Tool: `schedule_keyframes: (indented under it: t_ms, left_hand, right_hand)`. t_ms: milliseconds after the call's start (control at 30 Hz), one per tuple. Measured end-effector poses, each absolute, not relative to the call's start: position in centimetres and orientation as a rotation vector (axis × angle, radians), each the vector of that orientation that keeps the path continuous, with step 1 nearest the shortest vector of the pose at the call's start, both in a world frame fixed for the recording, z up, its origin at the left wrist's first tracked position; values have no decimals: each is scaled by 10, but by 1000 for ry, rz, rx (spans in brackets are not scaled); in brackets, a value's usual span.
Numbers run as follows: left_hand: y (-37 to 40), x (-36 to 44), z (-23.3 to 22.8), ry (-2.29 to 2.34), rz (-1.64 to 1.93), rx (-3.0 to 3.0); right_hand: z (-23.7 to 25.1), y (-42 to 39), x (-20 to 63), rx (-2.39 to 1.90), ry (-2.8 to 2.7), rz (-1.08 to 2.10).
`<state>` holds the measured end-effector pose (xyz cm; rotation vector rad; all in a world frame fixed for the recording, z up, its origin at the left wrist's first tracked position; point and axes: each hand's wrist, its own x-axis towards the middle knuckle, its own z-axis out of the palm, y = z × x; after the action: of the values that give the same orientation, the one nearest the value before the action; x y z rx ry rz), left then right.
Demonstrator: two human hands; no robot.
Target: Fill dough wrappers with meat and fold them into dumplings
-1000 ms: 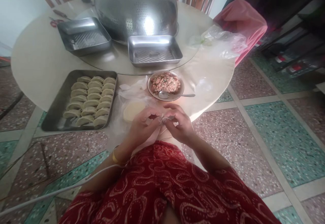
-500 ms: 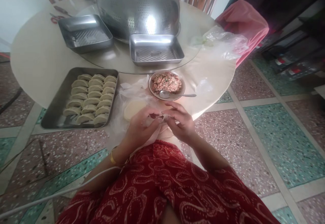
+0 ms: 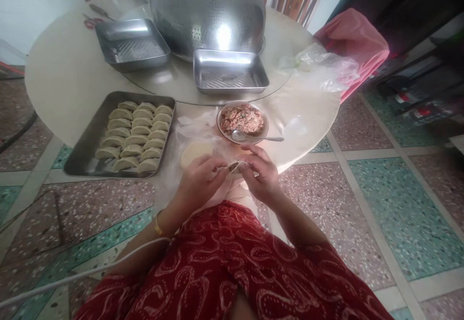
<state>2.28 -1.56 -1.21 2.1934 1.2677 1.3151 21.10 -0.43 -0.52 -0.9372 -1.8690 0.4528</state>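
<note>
My left hand and my right hand meet at the table's near edge, both pinching one small filled dumpling between their fingertips. Just beyond my left hand lies a stack of round wrappers on thin plastic. A bowl of pink minced filling with a metal spoon laid across its rim stands right behind my hands. To the left, a steel tray holds several folded dumplings in rows.
Two steel trays with nothing in them and a big perforated metal dome cover sit on the glass turntable. A clear plastic bag and a pink cloth lie at the right edge. Tiled floor surrounds the round table.
My fingers have shifted along the dumpling's edge, closing in tighter. The view has slid slightly, so the table appears further right.
</note>
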Motion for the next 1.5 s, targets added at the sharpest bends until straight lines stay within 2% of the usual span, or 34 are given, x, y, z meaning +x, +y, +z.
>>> schedule_keyframes:
  t_ms: [567, 800, 1033, 1500]
  left_hand:
    - [-19, 25, -9, 1379, 1243, 1825]
    - [-21, 23, -6, 1355, 1179, 1651]
    - [-27, 19, -4, 1266, 1217, 1736]
    - [-29, 17, 5, 1193, 1326, 1925]
  right_hand:
    - [-2, -4, 209, -890, -1955, 425]
    - [-4, -7, 207, -699, -2061, 563]
    - [2, -7, 203, -666, -2058, 481]
    - [6, -9, 202, -773, -2046, 549]
